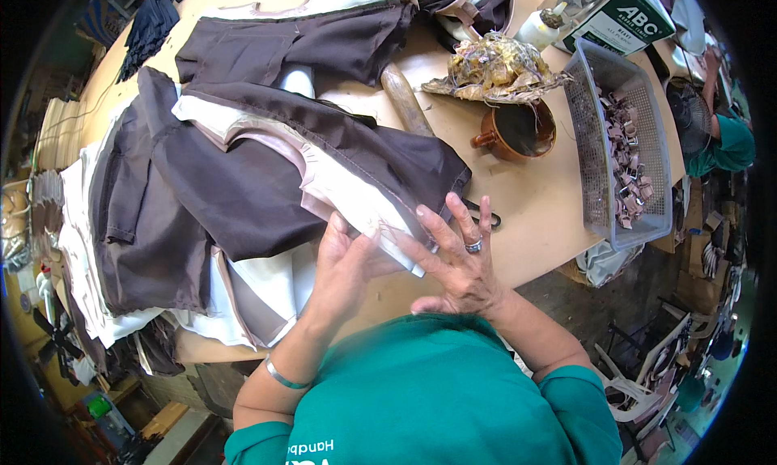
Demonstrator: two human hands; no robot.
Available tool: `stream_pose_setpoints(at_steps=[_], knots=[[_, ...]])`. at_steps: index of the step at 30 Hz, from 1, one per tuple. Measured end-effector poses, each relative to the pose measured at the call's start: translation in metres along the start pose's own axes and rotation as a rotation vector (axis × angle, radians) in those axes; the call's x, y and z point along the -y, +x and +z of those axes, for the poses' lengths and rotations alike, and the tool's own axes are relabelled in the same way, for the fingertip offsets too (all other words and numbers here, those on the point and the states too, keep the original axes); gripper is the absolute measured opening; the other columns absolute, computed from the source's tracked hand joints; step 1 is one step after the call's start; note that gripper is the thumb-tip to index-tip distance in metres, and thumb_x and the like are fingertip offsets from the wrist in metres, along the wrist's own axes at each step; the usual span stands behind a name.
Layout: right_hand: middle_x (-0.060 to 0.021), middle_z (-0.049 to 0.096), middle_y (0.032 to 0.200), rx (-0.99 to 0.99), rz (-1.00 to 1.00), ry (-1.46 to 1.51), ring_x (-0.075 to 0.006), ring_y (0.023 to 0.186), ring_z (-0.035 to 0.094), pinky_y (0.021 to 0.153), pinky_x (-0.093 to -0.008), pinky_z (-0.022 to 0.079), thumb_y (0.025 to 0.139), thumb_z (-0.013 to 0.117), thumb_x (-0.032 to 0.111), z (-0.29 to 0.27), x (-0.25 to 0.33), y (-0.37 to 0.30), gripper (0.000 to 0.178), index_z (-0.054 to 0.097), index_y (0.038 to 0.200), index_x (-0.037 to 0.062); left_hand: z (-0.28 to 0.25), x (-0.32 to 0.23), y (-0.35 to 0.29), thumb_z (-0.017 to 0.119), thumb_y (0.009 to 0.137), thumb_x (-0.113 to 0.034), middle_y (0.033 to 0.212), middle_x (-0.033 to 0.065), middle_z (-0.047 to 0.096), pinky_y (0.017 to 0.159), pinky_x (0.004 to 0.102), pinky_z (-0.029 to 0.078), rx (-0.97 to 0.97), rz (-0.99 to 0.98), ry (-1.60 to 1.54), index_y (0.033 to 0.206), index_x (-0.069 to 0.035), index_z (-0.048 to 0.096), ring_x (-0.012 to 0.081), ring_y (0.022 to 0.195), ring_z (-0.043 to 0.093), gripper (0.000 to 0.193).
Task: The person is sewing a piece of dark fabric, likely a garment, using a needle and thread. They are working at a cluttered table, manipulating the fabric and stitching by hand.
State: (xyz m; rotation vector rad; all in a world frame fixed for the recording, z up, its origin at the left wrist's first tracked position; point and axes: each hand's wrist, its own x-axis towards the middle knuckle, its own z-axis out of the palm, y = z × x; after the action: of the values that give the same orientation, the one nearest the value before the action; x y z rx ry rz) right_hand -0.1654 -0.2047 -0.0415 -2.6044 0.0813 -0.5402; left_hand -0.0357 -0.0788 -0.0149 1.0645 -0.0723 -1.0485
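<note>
A dark brown fabric piece with a white and pale pink curved edge (344, 186) lies on the table in front of me, its narrow end reaching toward my body. My left hand (344, 263) pinches the white edge between thumb and fingers. On the other side of that end, my right hand (461, 263) has its fingers spread, the fingertips at the white strip and the brown fabric. A black looped handle (490, 220) sticks out behind the right fingers; the rest of that tool is hidden. More dark brown panels (154, 222) lie to the left.
A brown mug (518, 131) stands beyond my right hand, near a crusted yellowish lump (494, 70). Left of the mug lies a worn cylindrical rod (406, 101). A grey basket (576, 153) holds small pink strap pieces with metal parts. Another person (732, 144) sits far right.
</note>
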Motion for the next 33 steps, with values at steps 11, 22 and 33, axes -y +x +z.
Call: stream_pose_setpoints(at_steps=[11,22,33], knots=[[-0.0077,0.044,0.129,-0.1,-0.052,0.002,-0.0317,0.126,0.031,0.104,-0.0596,0.001,0.078,0.047,0.059,-0.005,-0.005,0.005,0.046,0.059,0.101,0.0208,-0.003,0.002,-0.005,0.044,0.09,-0.011,0.113,0.0138,0.052,0.072,0.0406,0.057,-0.022,-0.027,-0.039,0.12,-0.007,0.034,0.0259,0.097,0.059,0.032],[-0.0095,0.044,0.129,-0.259,0.058,-0.273,-0.0327,0.126,0.031,0.102,-0.0614,0.007,0.073,0.057,0.056,-0.041,-0.052,0.004,0.046,0.059,0.101,0.0189,-0.008,-0.013,0.001,0.045,0.088,-0.008,0.113,0.0133,0.05,0.078,0.0437,0.054,0.003,0.011,-0.06,0.116,-0.006,0.034,0.0267,0.104,0.055,0.03],[-0.0082,0.043,0.129,-0.03,0.224,-0.606,-0.03,0.128,0.026,0.104,-0.0553,0.003,0.066,0.069,0.039,-0.089,-0.069,0.032,0.03,0.064,0.074,0.011,-0.001,-0.019,-0.001,0.052,0.081,-0.003,0.107,0.018,0.056,0.073,0.0357,0.056,0.009,0.031,0.045,0.125,-0.005,0.023,0.0266,0.091,0.062,0.053]])
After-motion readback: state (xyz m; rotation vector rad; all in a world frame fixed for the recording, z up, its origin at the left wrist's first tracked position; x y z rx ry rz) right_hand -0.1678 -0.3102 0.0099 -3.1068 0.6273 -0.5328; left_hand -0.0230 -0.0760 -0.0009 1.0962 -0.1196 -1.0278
